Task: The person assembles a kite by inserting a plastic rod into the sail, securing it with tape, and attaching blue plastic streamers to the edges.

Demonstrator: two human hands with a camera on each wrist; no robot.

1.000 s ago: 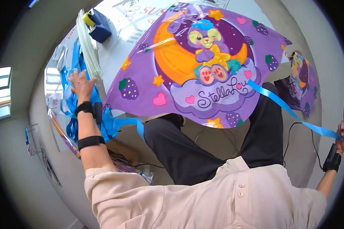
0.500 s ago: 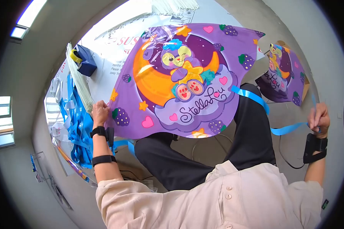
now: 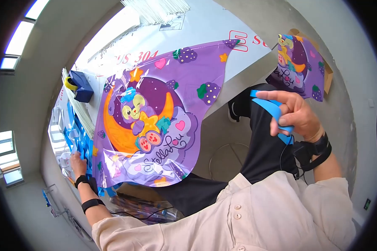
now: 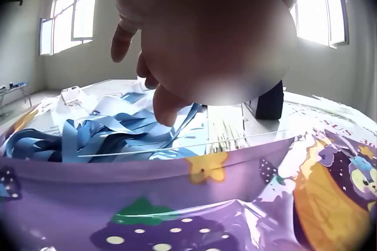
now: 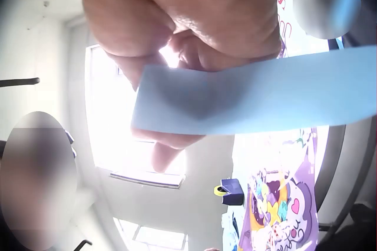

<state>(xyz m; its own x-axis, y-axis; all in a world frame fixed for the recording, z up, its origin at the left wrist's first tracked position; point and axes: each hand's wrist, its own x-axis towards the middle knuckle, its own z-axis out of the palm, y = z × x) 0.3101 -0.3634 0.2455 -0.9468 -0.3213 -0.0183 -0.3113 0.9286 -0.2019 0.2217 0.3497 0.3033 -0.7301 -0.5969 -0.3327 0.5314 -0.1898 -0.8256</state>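
A purple printed kite sheet (image 3: 188,75) lies over the white table edge and the person's lap, its picture tilted. The right hand (image 3: 295,115), raised above the right knee, pinches a blue ribbon (image 3: 269,107) with its index finger pointing out; the ribbon (image 5: 247,95) crosses below the palm in the right wrist view. Beyond the sheet's left edge, the left hand (image 3: 78,164) is over a heap of blue ribbons (image 4: 118,127), fingers pointing down and somewhat bent, with nothing visibly held. Its fingertips are partly hidden in the head view.
A dark blue tape holder (image 3: 83,85) with yellow tape stands beside a bundle of white sticks (image 3: 83,112) at the table's left. More sticks (image 3: 157,10) lie at the back. At the right, another printed sheet (image 3: 310,69) rests against a cardboard box (image 3: 329,77).
The right hand has come inward from the far right, bringing the ribbon over the knee. The sheet has shifted left and turned; the left hand has left its edge for the ribbon heap.
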